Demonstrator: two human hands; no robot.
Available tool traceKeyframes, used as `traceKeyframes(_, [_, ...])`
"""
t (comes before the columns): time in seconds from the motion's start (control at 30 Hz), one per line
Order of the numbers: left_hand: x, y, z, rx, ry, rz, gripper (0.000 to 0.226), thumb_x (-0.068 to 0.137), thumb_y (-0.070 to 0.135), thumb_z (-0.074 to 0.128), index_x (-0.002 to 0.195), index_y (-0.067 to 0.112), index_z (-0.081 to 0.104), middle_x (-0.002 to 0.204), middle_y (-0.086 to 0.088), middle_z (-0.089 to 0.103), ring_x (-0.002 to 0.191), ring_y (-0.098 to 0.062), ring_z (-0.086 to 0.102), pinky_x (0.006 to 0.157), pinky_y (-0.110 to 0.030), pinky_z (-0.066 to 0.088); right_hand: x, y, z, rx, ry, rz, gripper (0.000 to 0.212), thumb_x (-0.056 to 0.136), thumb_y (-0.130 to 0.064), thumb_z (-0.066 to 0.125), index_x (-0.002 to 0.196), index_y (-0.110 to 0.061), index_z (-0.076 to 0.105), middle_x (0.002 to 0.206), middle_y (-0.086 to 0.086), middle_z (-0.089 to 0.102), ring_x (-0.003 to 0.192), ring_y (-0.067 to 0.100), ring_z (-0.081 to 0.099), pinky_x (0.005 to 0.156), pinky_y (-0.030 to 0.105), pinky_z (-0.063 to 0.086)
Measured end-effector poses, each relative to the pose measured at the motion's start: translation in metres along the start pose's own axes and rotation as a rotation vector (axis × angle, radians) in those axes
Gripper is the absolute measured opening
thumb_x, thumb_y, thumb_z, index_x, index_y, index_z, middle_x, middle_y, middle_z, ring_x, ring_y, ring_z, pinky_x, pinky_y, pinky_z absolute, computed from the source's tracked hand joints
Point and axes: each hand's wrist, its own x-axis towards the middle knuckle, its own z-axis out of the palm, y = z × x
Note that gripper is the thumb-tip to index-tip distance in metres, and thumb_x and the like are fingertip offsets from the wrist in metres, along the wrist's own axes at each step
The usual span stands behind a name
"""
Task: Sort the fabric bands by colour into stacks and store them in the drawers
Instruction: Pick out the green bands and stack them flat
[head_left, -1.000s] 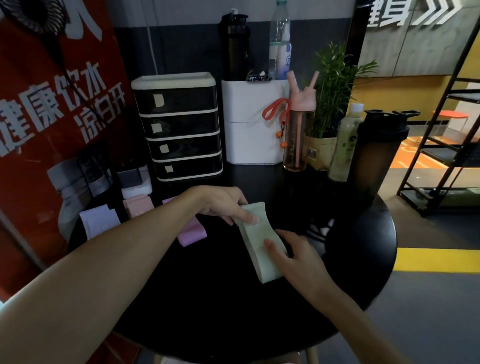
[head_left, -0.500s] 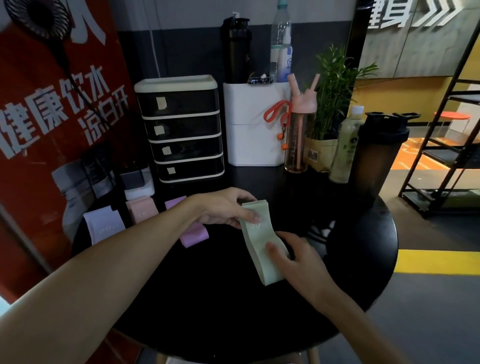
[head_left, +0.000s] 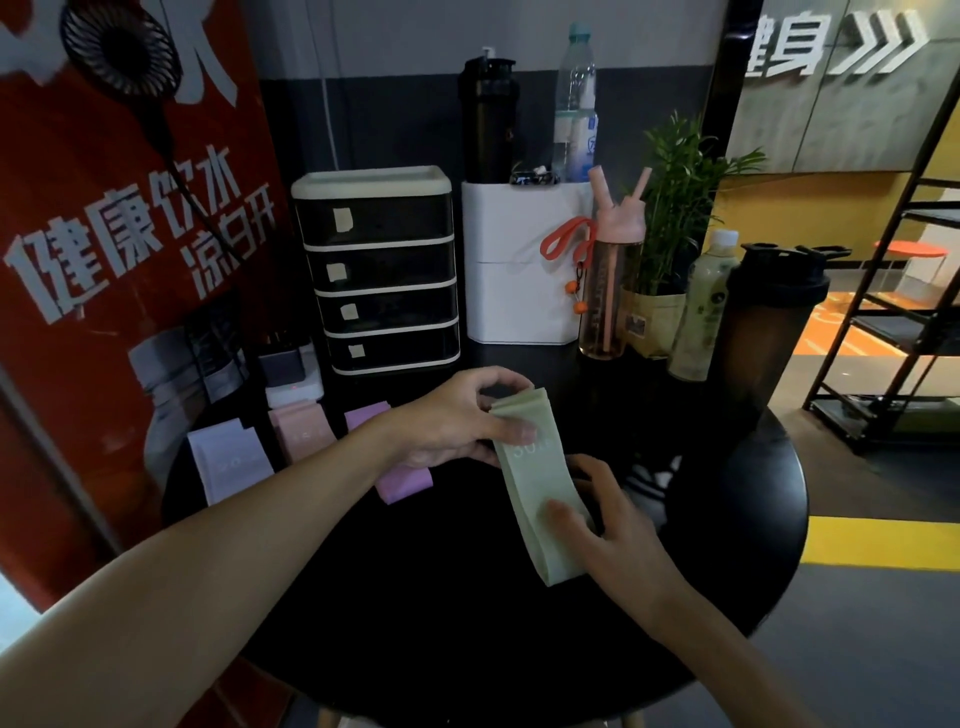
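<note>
Dim gym corner, with a round black table (head_left: 467, 649) pushed against a red poster. At the back of the table stands a four-drawer unit (head_left: 379, 270), every drawer shut and each carrying a small pale label too small to read.

In front of the drawer unit and a little to its right, the green bands (head_left: 540, 483) are held just above the tabletop, long side running away from the person. The far end shows several layered edges, so it is probably a stack rather than one band. The left hand (head_left: 452, 421) pinches that far end, thumb on top and fingers curled round it. The right hand (head_left: 613, 525) grips the near half, thumb pressing on the top face and fingers wrapped at the right edge.

In front of the drawer unit to its left lie a lilac band (head_left: 228, 462), a pink band (head_left: 301, 431) and a purple band (head_left: 402, 478), side by side. The purple one is partly hidden under the left forearm.

The step in hand looks like squaring up the green stack. Doing it well means sliding the layers until both ends and both long edges line up, with the thumbs holding them flat. One hand should then take the whole stack, so the other is free to pull out a drawer.
</note>
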Motion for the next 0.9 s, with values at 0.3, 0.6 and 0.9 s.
traceKeyframes(0.3, [-0.01, 0.025, -0.014, -0.047, 0.048, 0.132, 0.055, 0.077, -0.011, 0.073, 0.124, 0.013, 0.056, 0.1, -0.008, 0.066, 0.089, -0.021, 0.07, 0.077, -0.042, 0.061, 0.012, -0.014, -0.003, 0.414, -0.067, 0.117, 0.068, 0.067, -0.058, 0.079, 0.124, -0.041, 0.047, 0.122, 0.003, 0.06, 0.105, 0.018, 0.065, 0.09, 0.041, 0.056])
traceKeyframes(0.6, [-0.003, 0.05, -0.053, -0.072, 0.17, 0.164, 0.058, 0.077, -0.007, 0.074, 0.127, 0.014, 0.055, 0.105, -0.01, 0.066, 0.092, -0.023, 0.072, 0.076, -0.044, 0.06, 0.059, -0.038, 0.013, 0.554, -0.159, 0.148, 0.084, 0.062, -0.051, 0.085, 0.134, -0.025, 0.05, 0.121, 0.004, 0.065, 0.102, 0.019, 0.068, 0.085, 0.036, 0.055])
traceKeyframes(0.9, [0.0, 0.046, -0.043, -0.186, 0.163, 0.07, 0.056, 0.082, -0.001, 0.073, 0.133, 0.007, 0.051, 0.11, -0.014, 0.065, 0.097, -0.028, 0.068, 0.08, -0.054, 0.059, 0.057, -0.042, 0.002, 0.616, -0.189, 0.133, 0.049, 0.081, -0.047, 0.07, 0.114, -0.01, 0.066, 0.108, 0.009, 0.072, 0.1, 0.025, 0.069, 0.087, 0.037, 0.054])
